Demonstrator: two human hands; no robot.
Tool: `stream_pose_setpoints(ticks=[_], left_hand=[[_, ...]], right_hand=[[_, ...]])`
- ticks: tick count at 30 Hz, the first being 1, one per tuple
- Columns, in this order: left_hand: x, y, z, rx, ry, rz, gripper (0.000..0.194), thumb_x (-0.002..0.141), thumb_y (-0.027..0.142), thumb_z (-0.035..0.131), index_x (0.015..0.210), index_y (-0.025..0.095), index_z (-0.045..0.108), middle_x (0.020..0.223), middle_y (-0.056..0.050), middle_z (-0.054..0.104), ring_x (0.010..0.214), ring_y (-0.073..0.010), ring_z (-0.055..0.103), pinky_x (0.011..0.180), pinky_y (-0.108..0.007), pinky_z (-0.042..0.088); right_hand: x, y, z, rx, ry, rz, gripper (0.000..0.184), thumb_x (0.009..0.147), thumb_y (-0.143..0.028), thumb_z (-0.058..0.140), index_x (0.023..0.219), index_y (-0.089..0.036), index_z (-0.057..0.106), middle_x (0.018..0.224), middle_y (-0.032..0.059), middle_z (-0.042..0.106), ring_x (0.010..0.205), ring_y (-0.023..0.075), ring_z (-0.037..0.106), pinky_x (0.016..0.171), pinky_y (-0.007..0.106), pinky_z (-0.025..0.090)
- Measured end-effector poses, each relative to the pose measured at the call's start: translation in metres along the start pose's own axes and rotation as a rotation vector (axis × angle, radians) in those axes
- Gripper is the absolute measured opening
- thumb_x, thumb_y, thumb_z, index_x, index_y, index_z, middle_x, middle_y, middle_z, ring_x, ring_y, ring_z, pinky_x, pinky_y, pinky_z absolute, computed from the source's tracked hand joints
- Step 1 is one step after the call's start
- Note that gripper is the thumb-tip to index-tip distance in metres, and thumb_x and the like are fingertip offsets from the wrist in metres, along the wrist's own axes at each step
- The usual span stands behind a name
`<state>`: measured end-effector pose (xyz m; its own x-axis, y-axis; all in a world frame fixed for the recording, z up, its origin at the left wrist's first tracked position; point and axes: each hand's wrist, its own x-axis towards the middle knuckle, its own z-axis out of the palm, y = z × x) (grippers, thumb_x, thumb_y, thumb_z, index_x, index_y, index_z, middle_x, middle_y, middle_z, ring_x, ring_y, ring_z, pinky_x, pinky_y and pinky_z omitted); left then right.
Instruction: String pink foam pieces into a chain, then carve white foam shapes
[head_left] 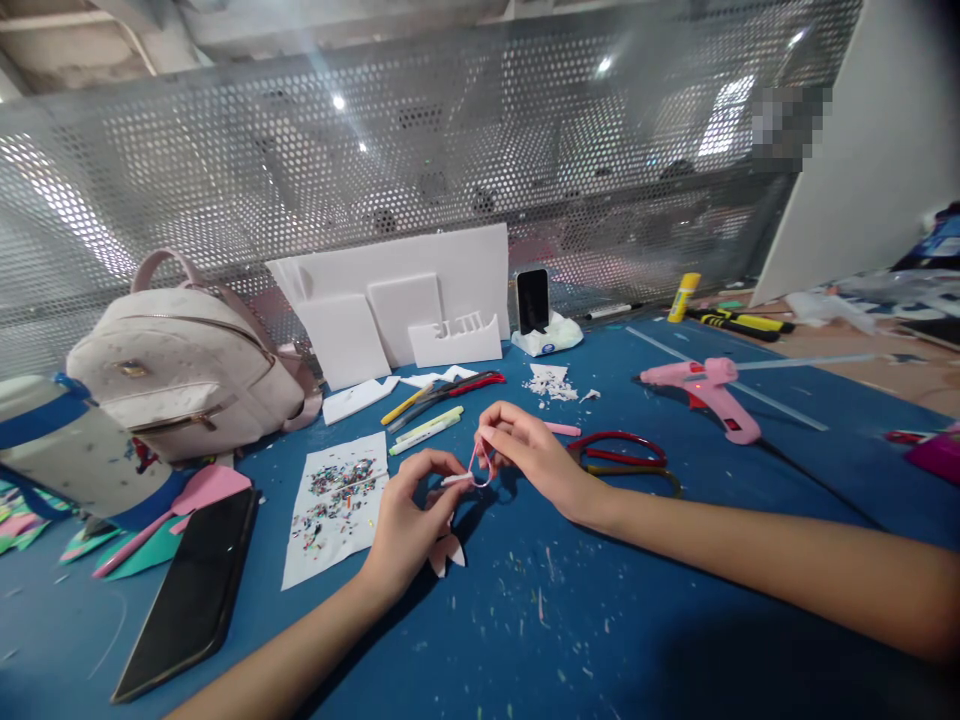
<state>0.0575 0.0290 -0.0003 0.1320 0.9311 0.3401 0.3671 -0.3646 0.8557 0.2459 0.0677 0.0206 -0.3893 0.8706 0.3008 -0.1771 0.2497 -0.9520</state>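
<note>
At the middle of the blue table, my left hand (409, 510) pinches a small whitish strip between thumb and forefinger. My right hand (529, 450) is closed on a thin pink strip (484, 480) bent into a loop, which meets the whitish piece at my left fingertips. I cannot tell whether the two are joined. Under my left hand lies a pale pink petal-shaped cutout (448, 555), partly hidden by the fingers. Just behind my right wrist are red-handled scissors (626, 450), and a pink stick (562, 430) lies beyond my right hand.
A paper with colourful bits (337, 500) lies left, near a black phone (187, 590). A pink glue gun (705, 390) with a cord lies right. Behind stand white foam boards (472, 260), a backpack (195, 350) and another phone (532, 300). Markers (427, 430) and a cutter lie between.
</note>
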Motion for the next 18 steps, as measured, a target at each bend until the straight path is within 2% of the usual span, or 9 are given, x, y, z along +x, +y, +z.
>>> stream_pose_setpoints(ticks=[3, 7, 13, 18], left_hand=[[0.0, 0.002, 0.001, 0.004, -0.01, 0.024, 0.008, 0.09, 0.029, 0.063, 0.091, 0.02, 0.064, 0.089, -0.002, 0.067, 0.07, -0.0148, 0.061, 0.069, -0.026, 0.048], [0.001, 0.005, 0.002, 0.015, -0.013, 0.065, 0.001, 0.087, 0.021, 0.062, 0.088, 0.021, 0.061, 0.09, -0.001, 0.066, 0.088, -0.018, 0.062, 0.084, -0.029, 0.045], [0.001, 0.003, 0.001, 0.011, 0.0, 0.06, 0.012, 0.082, 0.021, 0.07, 0.087, 0.021, 0.06, 0.089, 0.0, 0.064, 0.088, -0.0181, 0.059, 0.081, -0.029, 0.042], [0.0, 0.0, 0.001, -0.024, 0.002, 0.049, 0.006, 0.088, 0.023, 0.066, 0.089, 0.021, 0.06, 0.088, 0.0, 0.064, 0.086, -0.0164, 0.06, 0.08, -0.028, 0.043]], right_hand=[[0.0, 0.0, 0.0, 0.002, 0.016, -0.013, 0.021, 0.097, -0.039, 0.057, 0.089, -0.022, 0.049, 0.078, -0.0005, 0.059, 0.068, 0.0136, 0.06, 0.064, 0.029, 0.05], [0.001, -0.002, 0.001, 0.004, 0.026, -0.029, 0.02, 0.097, -0.04, 0.055, 0.091, -0.022, 0.049, 0.081, 0.0011, 0.062, 0.071, 0.0143, 0.062, 0.063, 0.029, 0.052], [-0.002, -0.008, 0.004, -0.032, 0.007, -0.06, 0.018, 0.098, -0.038, 0.053, 0.09, -0.022, 0.048, 0.083, 0.0021, 0.062, 0.073, 0.0146, 0.061, 0.062, 0.028, 0.051], [-0.003, -0.012, 0.004, -0.104, 0.006, -0.094, 0.017, 0.098, -0.036, 0.053, 0.09, -0.022, 0.049, 0.081, 0.0006, 0.058, 0.071, 0.0139, 0.057, 0.061, 0.028, 0.047]])
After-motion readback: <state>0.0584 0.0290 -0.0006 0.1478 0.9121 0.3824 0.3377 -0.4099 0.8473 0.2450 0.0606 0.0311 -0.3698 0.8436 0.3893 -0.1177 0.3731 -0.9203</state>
